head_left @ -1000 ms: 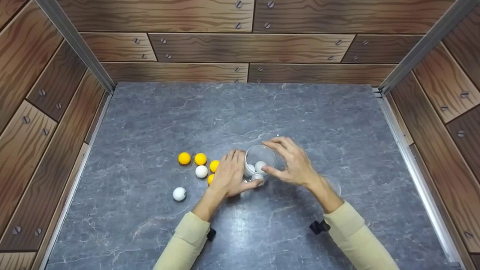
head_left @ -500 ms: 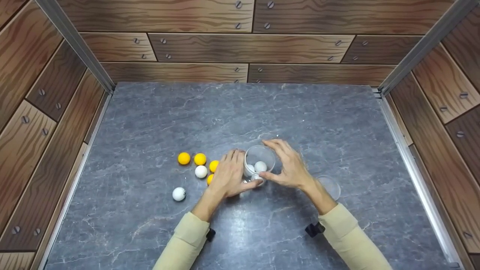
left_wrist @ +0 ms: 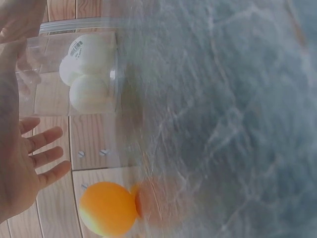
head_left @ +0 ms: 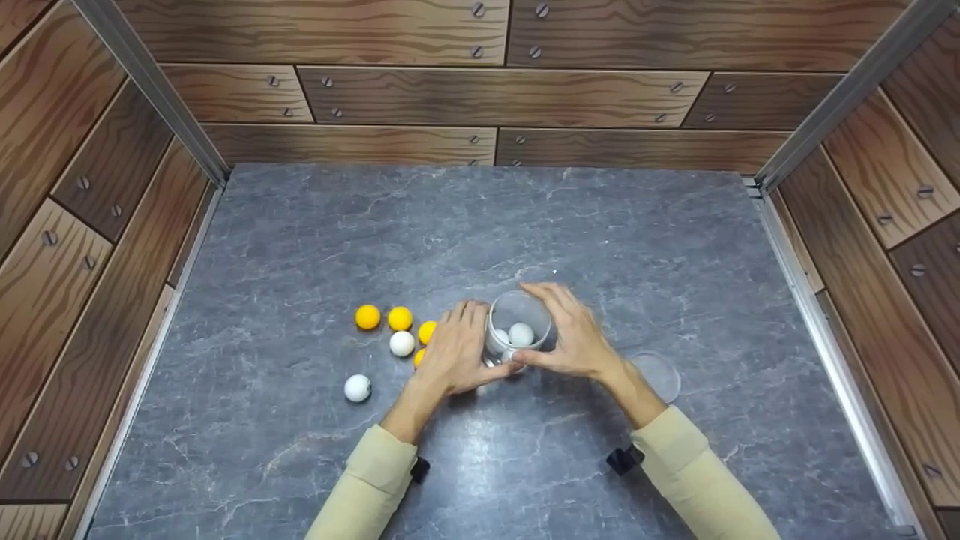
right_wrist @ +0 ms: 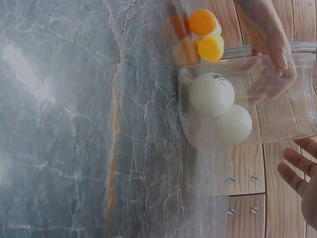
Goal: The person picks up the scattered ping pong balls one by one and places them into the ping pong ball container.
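A clear plastic jar [head_left: 520, 315] stands upright on the table, several white table tennis balls [head_left: 520, 334] at its bottom. My left hand [head_left: 456, 349] is at the jar's left side, its fingers straight and spread in the left wrist view and its thumb along the near side. On the jar's right is my right hand [head_left: 570, 334], fingers reaching past the far rim and thumb by the near side; the right wrist view shows its fingers [right_wrist: 292, 178] extended close to the wall. Whether either hand presses on the jar is hard to tell.
Left of the jar lie several orange balls [head_left: 400, 319] and two white balls [head_left: 402, 343], some orange ones partly behind my left hand. A clear round lid [head_left: 656, 377] lies beside my right forearm. Wood-patterned walls [head_left: 420, 94] bound the grey marbled table [head_left: 390, 225].
My right hand has shifted slightly left and toward the near side, its thumb lowering along the jar. More of the clear lid shows. The left hand and the jar have stayed nearly still.
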Demonstrator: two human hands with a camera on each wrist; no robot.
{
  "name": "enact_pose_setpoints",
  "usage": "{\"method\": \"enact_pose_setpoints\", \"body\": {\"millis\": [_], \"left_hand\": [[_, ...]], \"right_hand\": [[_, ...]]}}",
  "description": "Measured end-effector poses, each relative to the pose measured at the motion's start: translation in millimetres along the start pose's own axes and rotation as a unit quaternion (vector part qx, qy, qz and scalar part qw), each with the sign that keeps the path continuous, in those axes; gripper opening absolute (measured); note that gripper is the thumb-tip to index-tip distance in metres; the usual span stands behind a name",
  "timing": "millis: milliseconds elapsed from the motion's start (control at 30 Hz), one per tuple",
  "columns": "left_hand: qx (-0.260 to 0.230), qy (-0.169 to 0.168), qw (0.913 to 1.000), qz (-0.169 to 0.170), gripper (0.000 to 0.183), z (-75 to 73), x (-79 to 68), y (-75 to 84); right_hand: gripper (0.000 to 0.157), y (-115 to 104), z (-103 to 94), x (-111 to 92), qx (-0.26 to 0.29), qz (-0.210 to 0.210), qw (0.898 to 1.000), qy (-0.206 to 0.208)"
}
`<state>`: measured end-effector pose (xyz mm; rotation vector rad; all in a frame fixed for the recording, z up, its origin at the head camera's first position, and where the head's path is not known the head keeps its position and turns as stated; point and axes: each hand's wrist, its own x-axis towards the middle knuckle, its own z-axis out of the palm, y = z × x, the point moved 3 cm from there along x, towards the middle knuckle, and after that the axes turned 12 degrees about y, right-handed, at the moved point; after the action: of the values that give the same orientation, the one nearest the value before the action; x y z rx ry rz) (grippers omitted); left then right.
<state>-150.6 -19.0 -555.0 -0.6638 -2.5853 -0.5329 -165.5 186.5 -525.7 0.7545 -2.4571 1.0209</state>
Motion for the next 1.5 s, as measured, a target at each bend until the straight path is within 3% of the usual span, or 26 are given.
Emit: {"method": "enact_pose_setpoints", "body": {"millis": [600,1500], "left_hand": [[0.037,0.008,0.9990,0.026,0.091,2.2,-3.4,-0.1],[0.041,0.001,0.9989,0.023,0.095,1.7,-5.4,0.0]], "right_hand": [[0.108,11,8.0,-3,0.008,0.032,0.999,-0.023],[0.105,15,17.5,-8,-0.034,-0.009,0.999,0.029]]}}
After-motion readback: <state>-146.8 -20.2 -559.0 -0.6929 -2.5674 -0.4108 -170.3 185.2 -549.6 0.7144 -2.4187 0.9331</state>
